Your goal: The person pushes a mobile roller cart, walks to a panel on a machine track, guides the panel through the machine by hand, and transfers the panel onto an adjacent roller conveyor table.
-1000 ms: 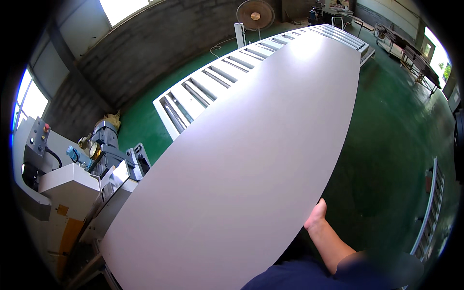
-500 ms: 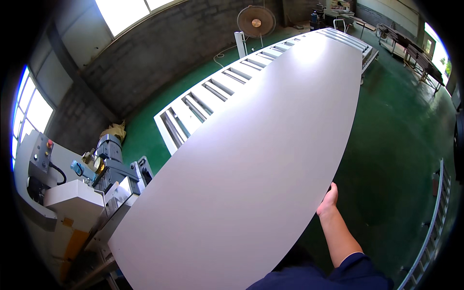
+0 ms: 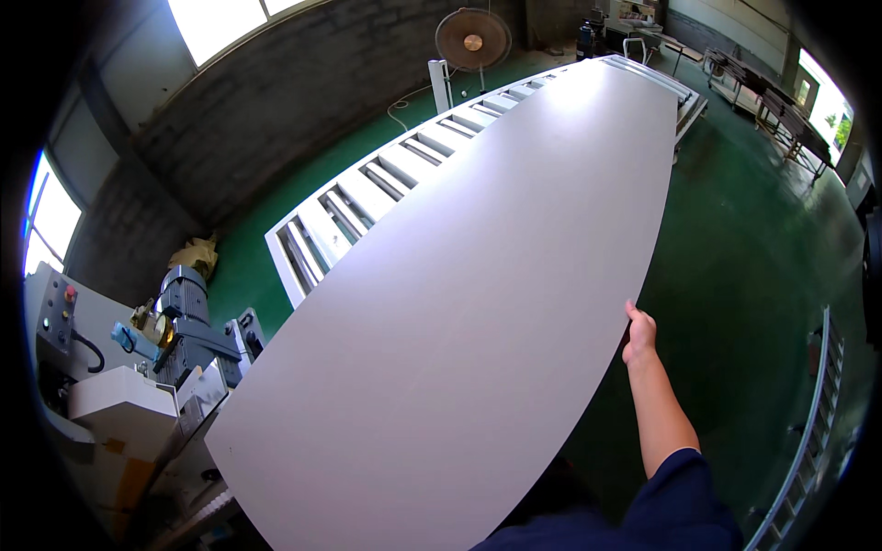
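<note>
A large, smooth, pale grey panel (image 3: 441,321) lies flat, stretching from beside me to the far end of a white roller conveyor (image 3: 397,163). My right hand (image 3: 640,334) grips the panel's right edge, thumb up at the rim. Its other fingers are hidden, apparently beneath the panel. A dark blue sleeve covers the upper part of that arm. My left hand is out of view. Left of the panel's near end stands a machine (image 3: 124,399) with a grey motor (image 3: 184,296) and a control panel of buttons (image 3: 59,312).
A round fan (image 3: 473,41) stands beyond the conveyor near a dark block wall (image 3: 303,101). Green floor (image 3: 735,303) extends to the right. A metal roller track (image 3: 808,432) lies at the lower right. Carts with dark long pieces (image 3: 776,110) stand at the far right.
My right hand has moved forward along the panel's right edge. The near left corner of the panel sits slightly farther away beside the machine. The whole view has shifted a little.
</note>
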`<state>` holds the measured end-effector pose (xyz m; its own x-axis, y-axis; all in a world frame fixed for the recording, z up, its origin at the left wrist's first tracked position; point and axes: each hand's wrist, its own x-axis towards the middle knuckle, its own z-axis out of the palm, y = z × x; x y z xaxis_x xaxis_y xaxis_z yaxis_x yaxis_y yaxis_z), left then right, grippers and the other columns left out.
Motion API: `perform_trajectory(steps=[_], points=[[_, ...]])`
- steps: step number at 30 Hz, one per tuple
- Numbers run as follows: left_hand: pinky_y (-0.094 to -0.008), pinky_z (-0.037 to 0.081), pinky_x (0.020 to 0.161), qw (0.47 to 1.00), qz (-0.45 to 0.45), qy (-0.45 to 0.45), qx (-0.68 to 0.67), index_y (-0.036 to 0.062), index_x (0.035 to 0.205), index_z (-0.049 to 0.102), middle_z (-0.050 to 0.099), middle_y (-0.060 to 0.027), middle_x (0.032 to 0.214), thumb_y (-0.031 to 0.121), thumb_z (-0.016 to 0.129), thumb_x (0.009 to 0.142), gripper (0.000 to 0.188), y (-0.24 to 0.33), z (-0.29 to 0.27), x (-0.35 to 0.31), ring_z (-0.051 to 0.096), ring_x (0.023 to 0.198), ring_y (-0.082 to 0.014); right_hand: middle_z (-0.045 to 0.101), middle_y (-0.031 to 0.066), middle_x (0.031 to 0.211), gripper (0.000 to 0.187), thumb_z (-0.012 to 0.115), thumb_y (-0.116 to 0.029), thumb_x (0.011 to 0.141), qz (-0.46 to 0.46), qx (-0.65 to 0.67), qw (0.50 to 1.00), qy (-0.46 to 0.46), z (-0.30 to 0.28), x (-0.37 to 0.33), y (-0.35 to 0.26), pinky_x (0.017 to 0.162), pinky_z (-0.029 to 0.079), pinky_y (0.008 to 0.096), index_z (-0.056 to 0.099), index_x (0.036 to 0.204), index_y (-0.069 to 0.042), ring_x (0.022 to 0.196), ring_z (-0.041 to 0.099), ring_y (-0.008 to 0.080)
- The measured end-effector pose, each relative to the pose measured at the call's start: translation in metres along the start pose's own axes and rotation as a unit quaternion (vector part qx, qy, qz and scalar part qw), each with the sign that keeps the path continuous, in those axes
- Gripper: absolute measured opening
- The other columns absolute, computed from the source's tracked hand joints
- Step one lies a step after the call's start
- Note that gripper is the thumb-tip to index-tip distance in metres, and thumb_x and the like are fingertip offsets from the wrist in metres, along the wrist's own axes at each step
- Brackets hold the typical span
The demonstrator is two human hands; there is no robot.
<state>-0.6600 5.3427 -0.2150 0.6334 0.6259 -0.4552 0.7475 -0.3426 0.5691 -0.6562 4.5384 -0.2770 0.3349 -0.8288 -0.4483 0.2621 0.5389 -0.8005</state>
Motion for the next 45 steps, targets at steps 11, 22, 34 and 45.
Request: perform_trajectory(steps=[11,22,34,45], points=[[-0.0407,0.043,0.093,0.995,0.050,-0.047,0.071,-0.0081,0.113,0.059,0.060,-0.0245,0.114,0.064,0.029,0.092,0.081,0.070,0.079,-0.016,0.056,0.109,-0.0364,0.060,0.0049,0.093,0.033,0.059,-0.030,0.093,-0.094,-0.188,0.973,0.100,0.000,0.124,-0.035,0.083,0.045,0.0333,0.059,0.084,0.002,0.086,0.052,0.0140],[-0.0430,0.043,0.091,0.990,0.090,-0.017,0.107,-0.0053,0.106,0.065,0.063,-0.0258,0.107,0.060,0.025,0.095,0.077,0.088,0.098,-0.036,0.058,0.106,-0.0398,0.057,0.0130,0.114,0.053,0.061,-0.037,0.090,-0.170,-0.268,0.946,0.068,0.015,0.077,0.005,0.091,0.044,0.0345,0.046,0.122,0.003,0.104,0.055,0.0237],[-0.0460,0.044,0.089,0.965,0.168,-0.004,0.201,-0.0049,0.094,0.068,0.064,-0.0285,0.097,0.053,0.023,0.098,0.073,0.161,0.117,-0.002,0.058,0.099,-0.0440,0.054,0.0050,0.103,0.042,0.053,-0.035,0.094,-0.137,-0.258,0.955,0.047,0.026,-0.001,0.035,0.067,0.044,0.0282,0.044,0.122,-0.005,0.082,0.052,0.0133],[-0.0380,0.045,0.093,0.932,0.114,-0.253,-0.234,-0.0036,0.127,0.050,0.058,-0.0152,0.120,0.051,0.033,0.098,0.064,0.208,0.148,0.031,0.057,0.109,-0.0263,0.039,0.0142,0.137,0.051,0.049,-0.024,0.096,-0.111,-0.151,0.981,-0.054,0.102,-0.069,0.090,0.108,0.027,0.0347,0.028,0.137,-0.001,0.127,0.036,0.0237]])
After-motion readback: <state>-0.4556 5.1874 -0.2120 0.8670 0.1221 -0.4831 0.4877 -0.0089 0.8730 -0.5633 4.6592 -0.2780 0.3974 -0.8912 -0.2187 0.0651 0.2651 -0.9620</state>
